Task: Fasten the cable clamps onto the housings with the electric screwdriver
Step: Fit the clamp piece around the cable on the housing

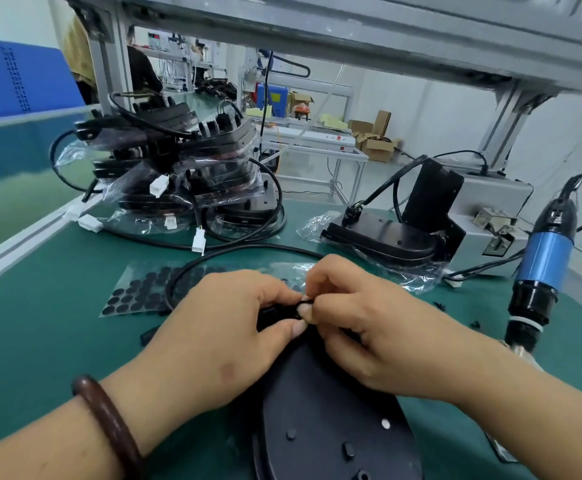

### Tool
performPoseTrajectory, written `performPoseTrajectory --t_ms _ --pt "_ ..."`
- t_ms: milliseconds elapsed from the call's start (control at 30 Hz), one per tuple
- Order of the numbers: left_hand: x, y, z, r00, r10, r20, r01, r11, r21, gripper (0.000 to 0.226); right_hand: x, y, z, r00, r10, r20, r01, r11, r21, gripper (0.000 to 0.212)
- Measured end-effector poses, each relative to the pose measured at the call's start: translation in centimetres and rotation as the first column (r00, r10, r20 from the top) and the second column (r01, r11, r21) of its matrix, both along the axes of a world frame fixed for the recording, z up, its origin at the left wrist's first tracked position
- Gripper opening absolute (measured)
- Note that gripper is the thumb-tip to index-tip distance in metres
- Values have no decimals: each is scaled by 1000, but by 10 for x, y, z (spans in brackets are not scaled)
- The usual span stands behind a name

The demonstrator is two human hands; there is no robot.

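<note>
Head view puts your hands in the middle of a green mat [40,341], with clutter all round them. Beyond your fingertips lies a clear sheet of round black pads [137,292], and a black cable [192,268] loops across it. Further out, to the left of the grip, stands a pile of bagged housings [178,174] with white plugs [198,242] trailing from their leads. Beyond the grip to the right, another bagged housing [386,240] lies against a grey box [490,216]. The electric screwdriver [542,268] hangs well to the right of your right hand, tip down, touched by neither hand. A few small black bits [476,323] lie loose on the mat between it and your right wrist. Your left hand [227,327], with a brown bracelet [109,420] on its wrist, and your right hand [362,327] meet fingertip to fingertip, fingers curled. Between them they pinch a small black cable clamp [305,303]. It sits right at the far end of the flat black housing [320,410], which runs back from the grip under both palms towards you. Your fingers hide how the clamp meets the housing.
</note>
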State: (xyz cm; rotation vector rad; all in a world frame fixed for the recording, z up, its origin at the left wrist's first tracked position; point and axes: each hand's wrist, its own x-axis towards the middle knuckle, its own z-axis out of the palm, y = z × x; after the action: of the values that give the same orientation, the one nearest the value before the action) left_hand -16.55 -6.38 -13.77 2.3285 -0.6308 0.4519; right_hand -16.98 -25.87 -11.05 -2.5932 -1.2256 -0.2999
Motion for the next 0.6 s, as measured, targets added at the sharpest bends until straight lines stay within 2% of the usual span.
performPoseTrajectory --t_ms 267,433,600 --pt "12 1 3 984 -70 -163 54 993 -101 19 1 -3 -4 999 -34 10 34 999 39 13" --pt "18 -1 12 921 -186 -343 118 971 -209 16 1 -4 -5 999 -28 38 26 999 44 13" --pt "24 -2 22 914 -167 -369 146 986 -85 15 0 -5 -8 999 4 52 -7 998 61 14"
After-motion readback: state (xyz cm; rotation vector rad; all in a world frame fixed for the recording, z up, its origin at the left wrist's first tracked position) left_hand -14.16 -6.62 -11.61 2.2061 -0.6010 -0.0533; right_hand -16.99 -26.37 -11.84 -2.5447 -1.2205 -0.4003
